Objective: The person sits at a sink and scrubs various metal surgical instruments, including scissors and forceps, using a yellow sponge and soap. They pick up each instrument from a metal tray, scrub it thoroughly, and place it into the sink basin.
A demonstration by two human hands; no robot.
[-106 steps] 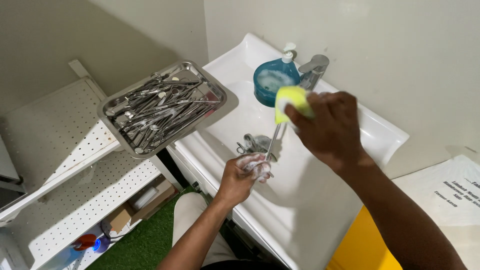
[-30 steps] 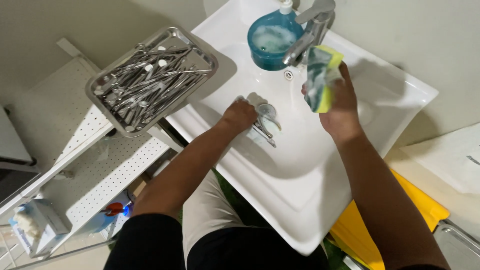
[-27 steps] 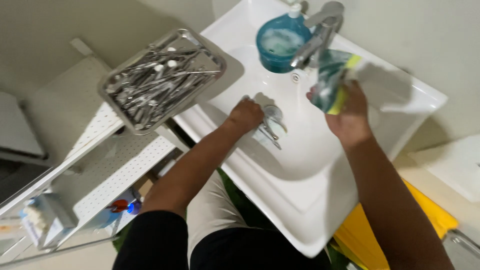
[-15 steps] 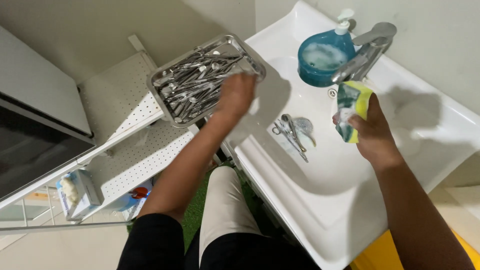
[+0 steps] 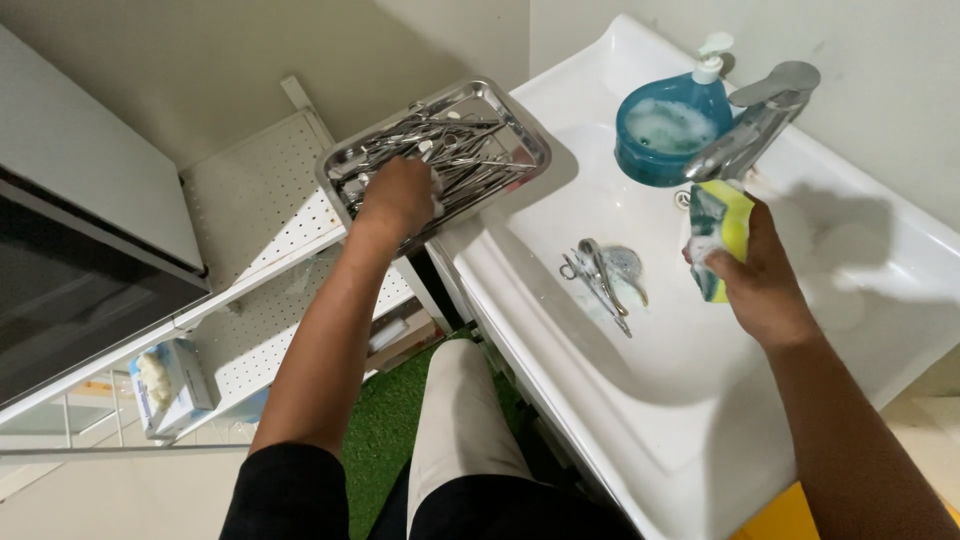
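My left hand (image 5: 398, 196) reaches into a steel tray (image 5: 520, 125) piled with several metal instruments (image 5: 455, 140), fingers down among them; whether it grips one is hidden. The tray rests on the sink's left rim and a white perforated shelf. My right hand (image 5: 762, 280) holds a soapy yellow-and-green sponge (image 5: 718, 234) over the white sink basin (image 5: 690, 360), just below the chrome faucet (image 5: 752, 125). A few metal instruments (image 5: 598, 278) lie in the basin near the drain.
A blue bowl of foamy water (image 5: 662, 135) with a pump dispenser (image 5: 712, 58) stands behind the faucet. White perforated shelves (image 5: 255, 215) sit left of the sink, with a box (image 5: 165, 385) lower down. Green mat (image 5: 385, 440) on the floor.
My left hand left the instruments in the basin and moved up-left into the steel tray. My right hand kept the sponge near the faucet. The view shifted left.
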